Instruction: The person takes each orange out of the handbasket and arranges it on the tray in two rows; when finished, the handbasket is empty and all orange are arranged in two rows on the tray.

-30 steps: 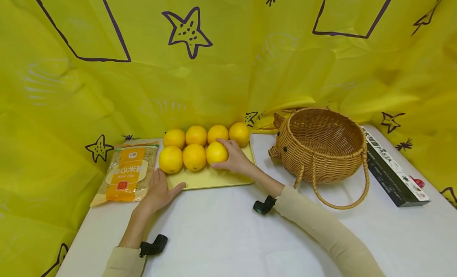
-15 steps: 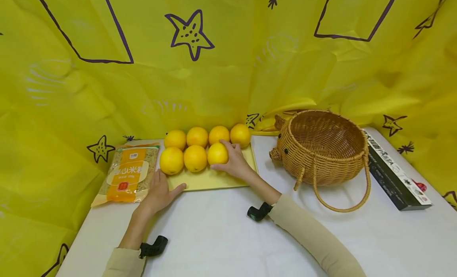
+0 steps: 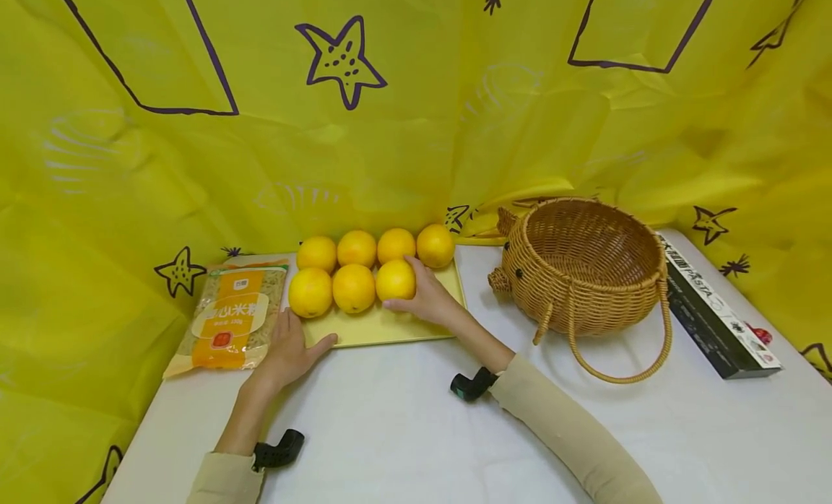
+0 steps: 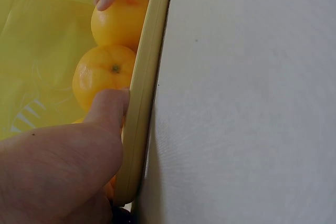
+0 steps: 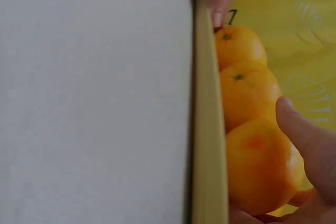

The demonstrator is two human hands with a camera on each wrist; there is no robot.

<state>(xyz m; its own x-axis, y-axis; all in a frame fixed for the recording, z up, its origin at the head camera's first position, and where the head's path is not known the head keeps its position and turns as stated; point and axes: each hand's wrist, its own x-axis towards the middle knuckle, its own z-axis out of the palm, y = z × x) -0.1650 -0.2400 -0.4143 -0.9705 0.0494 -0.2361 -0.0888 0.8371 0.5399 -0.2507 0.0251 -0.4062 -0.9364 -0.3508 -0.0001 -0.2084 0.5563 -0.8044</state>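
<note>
Oranges in two rows fill much of a pale yellow tray. At the right end of the front row, my right hand holds an orange, thumb in front and fingers behind; the right wrist view shows this orange beside the thumb. My left hand rests at the tray's front left corner, thumb stretched out along the front rim and the other fingers along the left side. In the left wrist view the thumb lies just inside the rim, near another orange.
Left of the tray lies a plastic food packet with an orange label. To the right stands a pig-shaped wicker basket, its handle hanging toward the front. Beyond it lies a dark pasta box. A yellow patterned sheet hangs behind.
My right forearm has shifted slightly left, and the right hand's fingers sit a little lower round the orange. My left hand stays at the tray's corner.
</note>
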